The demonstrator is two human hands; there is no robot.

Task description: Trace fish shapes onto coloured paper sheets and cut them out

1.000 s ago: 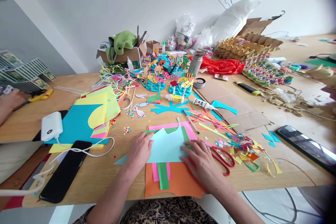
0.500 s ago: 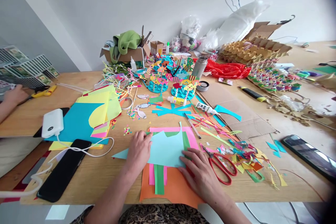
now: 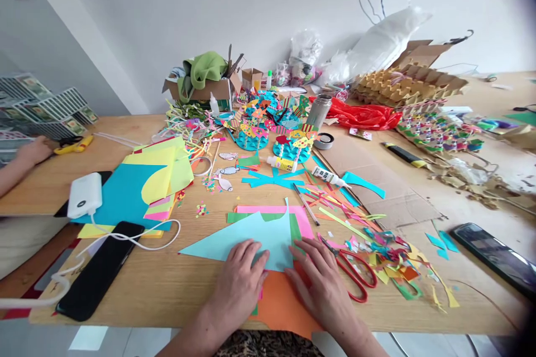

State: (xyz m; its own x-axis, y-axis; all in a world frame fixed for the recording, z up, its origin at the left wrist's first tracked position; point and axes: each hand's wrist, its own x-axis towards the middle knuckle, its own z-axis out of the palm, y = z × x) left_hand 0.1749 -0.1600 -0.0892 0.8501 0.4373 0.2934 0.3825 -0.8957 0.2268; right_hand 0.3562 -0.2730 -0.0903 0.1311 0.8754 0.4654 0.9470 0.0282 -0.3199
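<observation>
A light blue sheet of paper with a long point to the left and a jagged top edge lies in front of me. Beneath it show green paper, pink paper and an orange sheet. My left hand rests on the lower edge of the light blue sheet, fingers laid flat and slightly bent. On the sheet's right corner lies my right hand, its fingers spread. Red-handled scissors lie just right of that hand, beside a pen.
Paper scraps are strewn to the right, near a phone. Glue bottles and paper-fish crafts stand farther back. At left are coloured sheets, a power bank, a black phone and another person's hand.
My left hand has slid right and toward me, from the left part of the light blue sheet to its lower edge, uncovering the sheet's left side. My right hand stays about where it was.
</observation>
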